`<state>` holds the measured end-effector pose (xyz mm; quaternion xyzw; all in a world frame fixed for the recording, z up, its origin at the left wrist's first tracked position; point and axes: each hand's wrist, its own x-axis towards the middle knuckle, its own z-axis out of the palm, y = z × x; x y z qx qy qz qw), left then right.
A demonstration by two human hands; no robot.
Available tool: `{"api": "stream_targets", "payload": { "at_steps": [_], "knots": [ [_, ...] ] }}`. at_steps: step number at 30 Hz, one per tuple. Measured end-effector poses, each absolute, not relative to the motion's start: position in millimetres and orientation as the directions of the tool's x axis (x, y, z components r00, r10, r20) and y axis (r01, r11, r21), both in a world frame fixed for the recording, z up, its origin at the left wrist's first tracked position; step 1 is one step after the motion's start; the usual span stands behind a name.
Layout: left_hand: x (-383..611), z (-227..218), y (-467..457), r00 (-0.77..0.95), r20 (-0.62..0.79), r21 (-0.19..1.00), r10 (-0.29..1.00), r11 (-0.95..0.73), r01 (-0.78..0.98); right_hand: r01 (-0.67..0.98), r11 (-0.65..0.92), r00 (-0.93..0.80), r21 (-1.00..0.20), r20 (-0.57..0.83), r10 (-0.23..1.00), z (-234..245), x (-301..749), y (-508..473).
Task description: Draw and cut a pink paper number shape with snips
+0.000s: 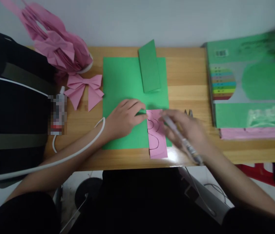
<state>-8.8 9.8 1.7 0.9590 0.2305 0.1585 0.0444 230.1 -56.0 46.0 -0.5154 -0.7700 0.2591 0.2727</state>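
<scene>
A folded strip of pink paper [154, 143] with curved black lines drawn on it lies over the lower right part of a green sheet [117, 78]. My left hand [127, 118] rests on the green sheet, thumb and fingers bent, and its fingertips hold the strip at the upper left edge. In my right hand [188, 130] is a pen [180, 135] with a pale barrel, slanting across the fingers. That hand is smeared by motion, just right of the strip. The pen's tip is hard to make out near the strip's upper right edge.
A folded green paper [150, 70] lies above the strip. To the left are a pink paper bow [85, 87], a tube [58, 113], a pink paper bouquet [61, 48] and a black bag [10, 107]. Scissors [189, 113] lie partly behind my right hand, near a green paper pack [246, 81]. A white cable [88, 146] crosses my left forearm.
</scene>
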Motion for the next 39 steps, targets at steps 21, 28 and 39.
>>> {"api": "stream_targets", "payload": {
  "at_steps": [21, 28, 39],
  "knots": [
    [-8.3, -10.5, 15.7, 0.846, 0.25, 0.318, 0.471, -0.865, 0.387, 0.738, 0.663, -0.616, -0.122, 0.278, 0.737, 22.5, 231.2, -88.9],
    [-6.8, -6.5, 17.1, 0.853, 0.226, 0.374, 0.471, -0.85, 0.371, 0.734, 0.438, -0.379, -0.519, 0.222, 0.898, 29.3, 231.9, -67.3],
    [-7.9, -2.6, 16.2, 0.853, 0.248, 0.423, 0.459, -0.844, 0.331, 0.29, 0.005, 0.012, -0.957, 0.009, 1.0, 14.5, 216.2, -27.4]
  ]
}}
